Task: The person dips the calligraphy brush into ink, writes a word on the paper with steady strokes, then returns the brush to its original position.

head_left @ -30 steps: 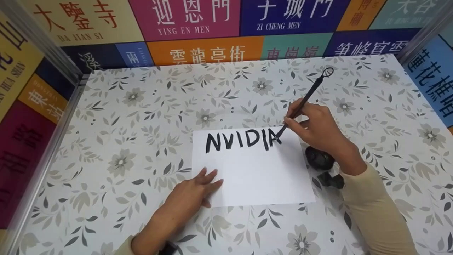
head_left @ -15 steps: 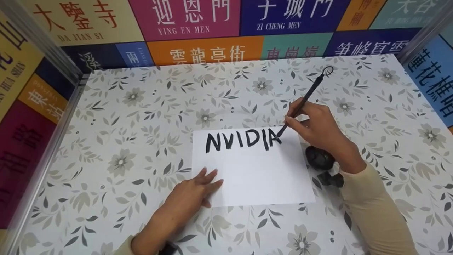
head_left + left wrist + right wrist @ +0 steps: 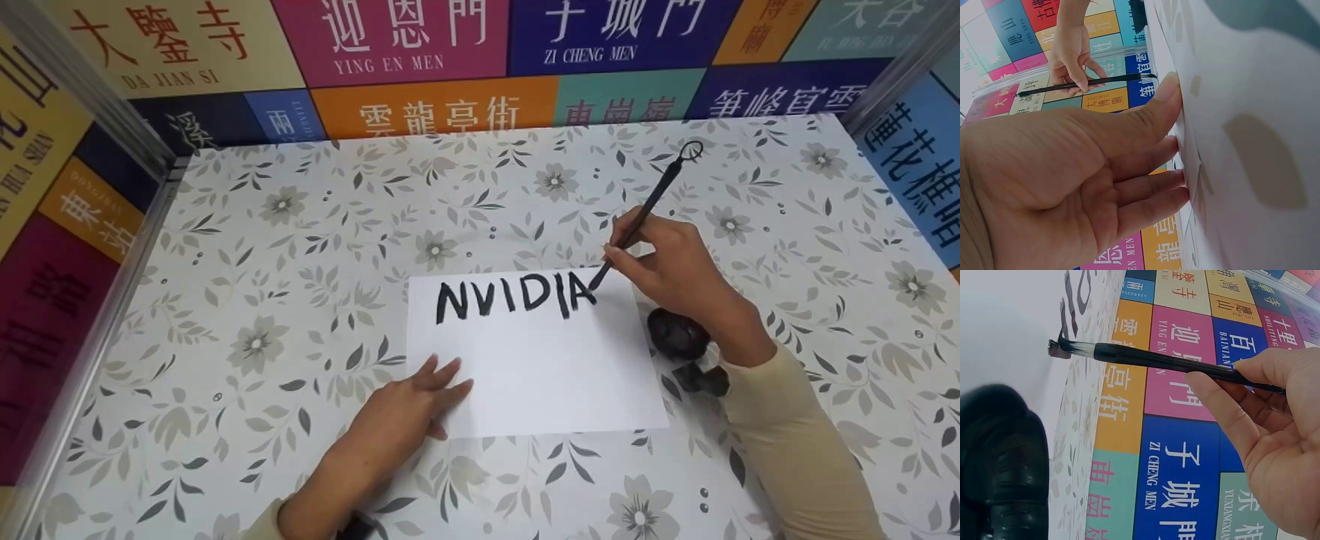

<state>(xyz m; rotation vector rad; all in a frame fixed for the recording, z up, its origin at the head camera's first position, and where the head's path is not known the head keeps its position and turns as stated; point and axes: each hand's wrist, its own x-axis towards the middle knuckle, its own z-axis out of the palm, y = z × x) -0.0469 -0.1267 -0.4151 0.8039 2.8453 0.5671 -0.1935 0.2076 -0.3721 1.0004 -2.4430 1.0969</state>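
Note:
My right hand pinches a black ink brush by its handle, thumb against fingers. The brush slants down to the left, and a loop tops its upper end. In the right wrist view, dark wet bristles bend against the paper at the end of a black stroke. On the white sheet of paper, thick black letters read NVIDIA along the top. My left hand rests on the sheet's lower left corner, its fingers spread and fairly straight; the left wrist view shows the fingertips touching the surface.
A glossy black rounded object stands right of the paper, under my right wrist. Beside it lies a smaller black piece, partly behind the sleeve. The table has a leaf-and-flower cover; colourful lettered panels rise behind and at both sides.
The brush tip has crept slightly right along the right leg of the last letter, and the brush's top end has tipped a little left. The left hand and paper stay still.

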